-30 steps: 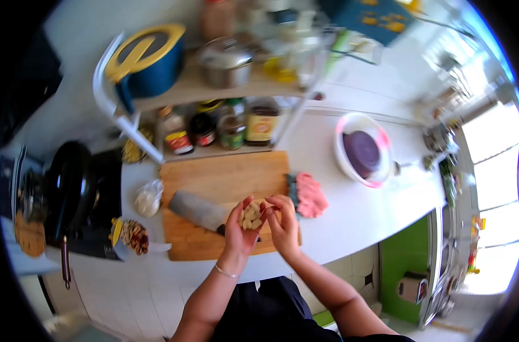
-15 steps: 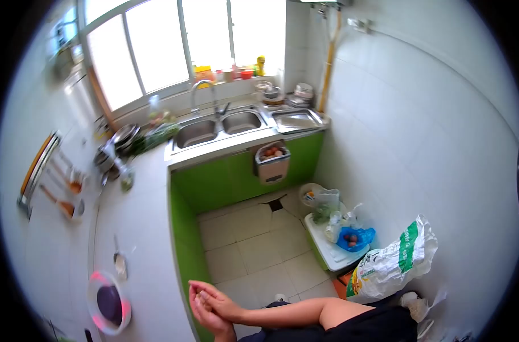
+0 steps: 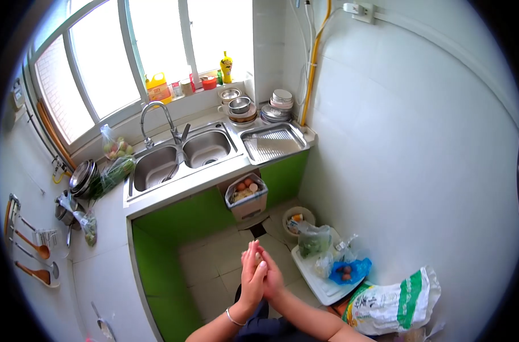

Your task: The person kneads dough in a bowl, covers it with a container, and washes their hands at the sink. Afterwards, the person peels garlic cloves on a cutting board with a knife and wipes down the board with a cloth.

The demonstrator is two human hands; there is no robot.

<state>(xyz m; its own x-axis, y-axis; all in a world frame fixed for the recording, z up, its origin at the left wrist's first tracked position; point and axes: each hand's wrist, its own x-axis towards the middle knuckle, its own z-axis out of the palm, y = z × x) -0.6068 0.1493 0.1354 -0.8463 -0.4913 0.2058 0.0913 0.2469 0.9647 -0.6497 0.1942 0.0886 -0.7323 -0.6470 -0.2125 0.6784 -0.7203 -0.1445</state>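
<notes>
In front of my body, above the tiled floor, my left hand (image 3: pixel 250 285) and my right hand (image 3: pixel 275 280) are pressed palm to palm. The fingers lie close together and point up and away from me. A thin bracelet (image 3: pixel 233 317) circles my left wrist. The palms hide whatever may be between them; a small pale spot shows among the fingers, too small to name. Beyond the hands is a small bin (image 3: pixel 248 199) with eggshells in it, hung on the green cabinet front (image 3: pixel 185 219).
Ahead stands a double sink (image 3: pixel 157 171) with a curved tap (image 3: pixel 157 105). Stacked bowls (image 3: pixel 239 105) and a ribbed metal tray (image 3: pixel 274 142) are beside it. At right are a white-topped stand (image 3: pixel 322 288) with bags and a large sack (image 3: pixel 393 302). The counter (image 3: pixel 100 273) runs along the left.
My view has swung forward and toward the sink. My hands have gone from a cupped clasp low at the counter edge to an upright palm-to-palm press over the floor.
</notes>
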